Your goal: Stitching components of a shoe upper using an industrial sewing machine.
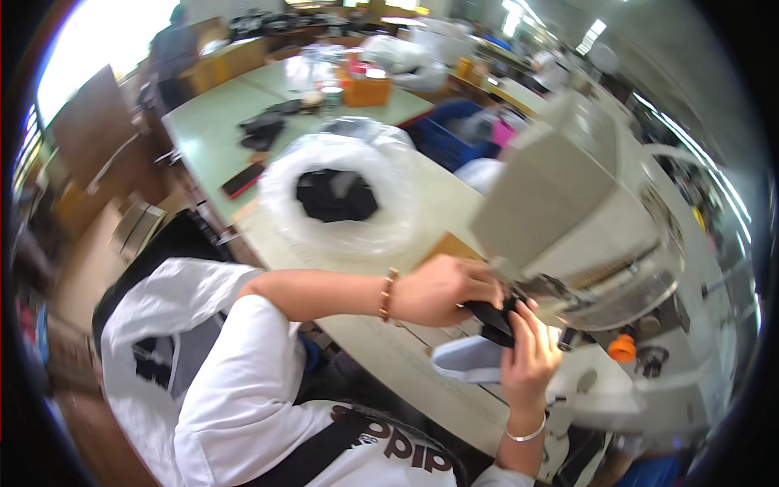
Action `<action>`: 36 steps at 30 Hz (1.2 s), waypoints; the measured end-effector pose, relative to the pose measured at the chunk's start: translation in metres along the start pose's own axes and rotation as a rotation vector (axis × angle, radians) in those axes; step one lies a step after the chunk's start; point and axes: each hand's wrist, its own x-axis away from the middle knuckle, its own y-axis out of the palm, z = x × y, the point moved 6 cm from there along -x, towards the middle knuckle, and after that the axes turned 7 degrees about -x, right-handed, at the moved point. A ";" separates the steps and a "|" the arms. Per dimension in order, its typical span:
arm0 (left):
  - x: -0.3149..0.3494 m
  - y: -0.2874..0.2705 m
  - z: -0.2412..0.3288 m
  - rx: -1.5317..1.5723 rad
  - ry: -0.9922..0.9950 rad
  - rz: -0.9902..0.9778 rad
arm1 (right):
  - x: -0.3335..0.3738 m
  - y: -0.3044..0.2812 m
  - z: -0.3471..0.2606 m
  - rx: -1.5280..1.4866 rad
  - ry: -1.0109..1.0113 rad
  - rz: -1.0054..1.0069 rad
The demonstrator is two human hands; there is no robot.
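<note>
My left hand (pixel 442 290) and my right hand (pixel 531 357) both grip a small black fabric piece (pixel 495 318) right under the head of a grey sewing machine (pixel 568 203). A beaded bracelet sits on my left wrist and a thin silver bangle on my right. A pale blue-white piece (pixel 469 361) lies on the table just below the black fabric, beside my right hand.
A clear plastic bag (pixel 337 195) holding dark pieces lies on the work table (pixel 389 349) to the left of the machine. An orange cap (pixel 622 348) stands at the machine's base. A green table (pixel 219 122) with an orange box (pixel 365 88) and a person lie farther back.
</note>
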 end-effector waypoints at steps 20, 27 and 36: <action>0.006 0.184 0.047 0.261 -0.480 0.194 | -0.022 -0.017 -0.016 0.075 -0.198 -0.087; -0.058 0.257 0.006 0.437 -0.632 -0.001 | -0.017 -0.005 -0.029 0.128 -0.101 -0.128; -0.007 0.292 -0.009 0.753 -0.738 -0.551 | -0.003 -0.006 -0.024 0.057 -0.077 -0.065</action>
